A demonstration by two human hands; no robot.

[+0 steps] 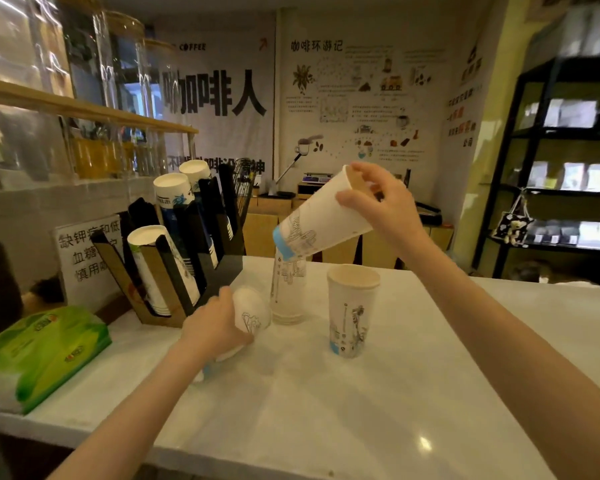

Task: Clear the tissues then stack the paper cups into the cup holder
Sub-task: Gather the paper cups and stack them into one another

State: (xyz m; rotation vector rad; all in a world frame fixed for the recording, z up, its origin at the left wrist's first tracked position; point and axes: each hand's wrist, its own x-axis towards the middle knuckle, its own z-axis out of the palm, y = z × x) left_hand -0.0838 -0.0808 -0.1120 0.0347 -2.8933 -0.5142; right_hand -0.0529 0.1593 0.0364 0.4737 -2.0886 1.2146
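My right hand (378, 202) grips a white printed paper cup (321, 220) by its rim, tilted with the base pointing down-left, just above an upside-down stack of cups (288, 292) on the counter. My left hand (215, 323) holds another paper cup (250, 315) lying on its side beside that stack. A single cup (352, 310) stands upright to the right. The black and brown cup holder (184, 251) stands at the left and has several slanted rows of cups in it. A green tissue pack (39, 351) lies at the counter's left edge.
The white counter (326, 410) runs toward me and to the right. A printed sign (84, 258) leans behind the holder. Glass jars fill a wooden shelf (84, 109) at upper left. A black rack (551, 168) stands at far right.
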